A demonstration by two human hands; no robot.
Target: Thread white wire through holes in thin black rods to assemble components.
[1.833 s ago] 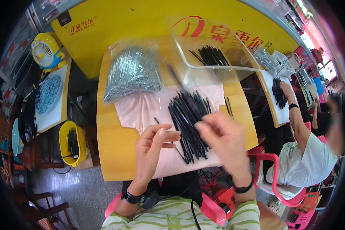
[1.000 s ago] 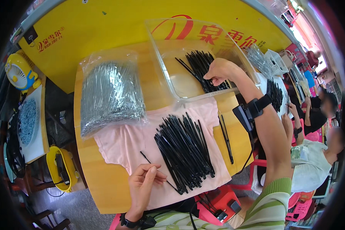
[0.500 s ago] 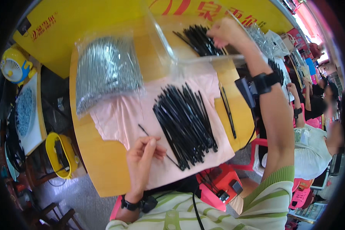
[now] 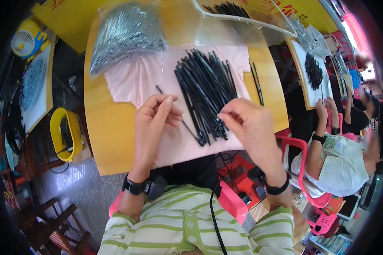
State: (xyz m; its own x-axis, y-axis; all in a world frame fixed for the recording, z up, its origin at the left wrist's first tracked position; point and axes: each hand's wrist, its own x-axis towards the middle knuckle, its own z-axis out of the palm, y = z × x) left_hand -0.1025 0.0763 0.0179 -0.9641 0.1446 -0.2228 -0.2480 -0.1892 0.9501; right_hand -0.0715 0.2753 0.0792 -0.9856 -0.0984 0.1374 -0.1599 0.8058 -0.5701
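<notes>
My left hand (image 4: pixel 153 121) is over the pink cloth, left of the pile, fingers curled and thumb against the index finger. A thin black stick (image 4: pixel 158 89) passes through its grip, its ends showing on both sides; the middle is hidden by the fingers. My right hand (image 4: pixel 251 127) is closed in a pinch at the near right end of the pile of black sticks (image 4: pixel 204 91). Whatever small thing lies between its fingertips is too small to name. The pile rests on a pink T-shirt (image 4: pixel 130 87) spread on the wooden table.
A clear plastic bag (image 4: pixel 127 40) of thin grey sticks lies far left. At the back stands a clear bin (image 4: pixel 242 32), with black sticks seen beyond its wall. Two loose sticks (image 4: pixel 258 84) lie at the right. A yellow bucket (image 4: pixel 66 134) stands left; a co-worker (image 4: pixel 338 159) sits right.
My right hand has come back from the black sticks by the clear bin to the near end of the pile. The left hand keeps its curled grip. The view has tilted nearer to me.
</notes>
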